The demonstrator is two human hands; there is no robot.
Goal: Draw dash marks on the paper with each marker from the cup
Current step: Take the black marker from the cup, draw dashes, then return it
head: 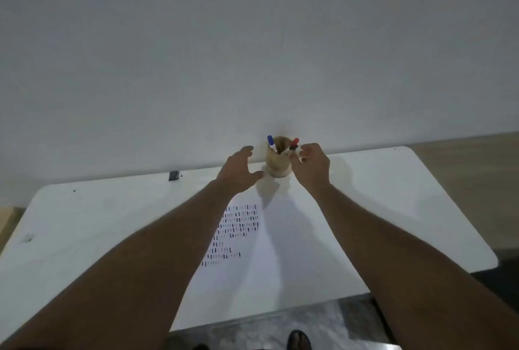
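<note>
Two markers [271, 143] in one cup [278, 164]

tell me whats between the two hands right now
The cup with a blue-capped marker and a red-capped marker stands between left hand and right hand, in the head view.

Matt wood-look cup [277, 166], smooth white table [393, 195], paper [280, 251] matt.

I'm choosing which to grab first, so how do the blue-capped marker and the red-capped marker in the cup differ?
The blue-capped marker leans to the left rim of the cup; the red-capped marker leans to the right rim. The blue one shows a white barrel, the red one a dark barrel. The right hand is beside the red one. Both are capped.
</note>
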